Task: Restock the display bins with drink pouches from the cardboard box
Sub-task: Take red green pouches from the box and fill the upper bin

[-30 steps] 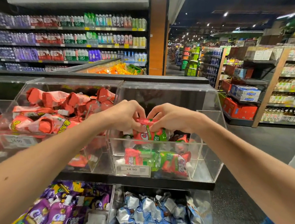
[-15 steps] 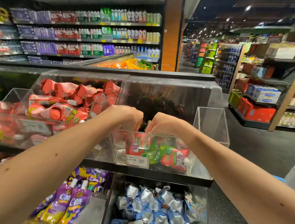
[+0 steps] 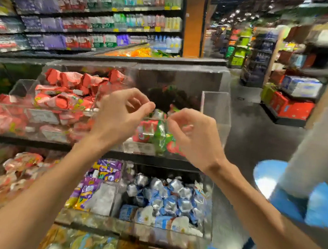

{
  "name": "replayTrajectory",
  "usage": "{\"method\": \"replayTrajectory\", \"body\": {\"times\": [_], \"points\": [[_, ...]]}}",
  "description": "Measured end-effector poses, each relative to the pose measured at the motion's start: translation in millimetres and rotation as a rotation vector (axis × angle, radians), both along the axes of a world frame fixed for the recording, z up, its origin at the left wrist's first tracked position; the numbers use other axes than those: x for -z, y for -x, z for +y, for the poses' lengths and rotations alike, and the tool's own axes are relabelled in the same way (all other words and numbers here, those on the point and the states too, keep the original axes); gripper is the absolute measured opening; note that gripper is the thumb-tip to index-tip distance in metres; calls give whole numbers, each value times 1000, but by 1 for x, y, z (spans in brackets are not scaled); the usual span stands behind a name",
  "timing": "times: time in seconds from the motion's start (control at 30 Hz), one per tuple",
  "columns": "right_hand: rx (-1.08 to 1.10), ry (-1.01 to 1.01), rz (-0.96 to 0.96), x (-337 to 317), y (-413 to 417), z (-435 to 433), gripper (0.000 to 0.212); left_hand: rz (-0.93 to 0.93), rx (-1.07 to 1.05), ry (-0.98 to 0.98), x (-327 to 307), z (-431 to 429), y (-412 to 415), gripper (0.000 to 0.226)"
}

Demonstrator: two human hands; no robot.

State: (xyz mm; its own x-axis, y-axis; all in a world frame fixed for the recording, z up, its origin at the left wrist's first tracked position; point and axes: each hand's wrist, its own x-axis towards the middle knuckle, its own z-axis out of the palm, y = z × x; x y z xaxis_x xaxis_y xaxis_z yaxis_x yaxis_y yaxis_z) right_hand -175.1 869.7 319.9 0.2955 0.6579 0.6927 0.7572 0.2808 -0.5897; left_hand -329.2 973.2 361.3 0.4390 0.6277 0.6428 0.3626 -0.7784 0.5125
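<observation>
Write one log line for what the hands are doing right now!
left hand: empty | right hand: empty | both by clear bin | red-green pouches inside

The shop is bright at the shelves but dark up by the small ceiling lights, and everything looks smeary and blurred, bent at the edges, with shine on the clear bin.
</observation>
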Motion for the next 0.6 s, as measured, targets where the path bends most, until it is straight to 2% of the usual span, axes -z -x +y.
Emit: {"method": "replayTrajectory", "body": {"times": [0.1, 0.27, 0.33, 0.43, 0.53, 0.6], "points": [[162, -47, 170, 47, 10, -73, 7, -115, 237, 27, 28, -56, -4, 5], [572, 173, 438, 148, 9, -225, 10, 37, 733, 63, 121, -164, -72, 9], [768, 244, 498, 183, 13, -293, 5, 161, 901, 71, 165, -217, -103, 10], [1031, 366, 660, 238, 19, -389, 8, 385, 1117, 124, 226, -298, -141, 7], [1191, 519, 866, 292, 25, -467, 3, 659, 1255, 116, 278, -371, -169, 6], [1264, 623, 992, 324, 29, -506, 10, 779, 1306, 100, 313, -408, -186, 8]]}}
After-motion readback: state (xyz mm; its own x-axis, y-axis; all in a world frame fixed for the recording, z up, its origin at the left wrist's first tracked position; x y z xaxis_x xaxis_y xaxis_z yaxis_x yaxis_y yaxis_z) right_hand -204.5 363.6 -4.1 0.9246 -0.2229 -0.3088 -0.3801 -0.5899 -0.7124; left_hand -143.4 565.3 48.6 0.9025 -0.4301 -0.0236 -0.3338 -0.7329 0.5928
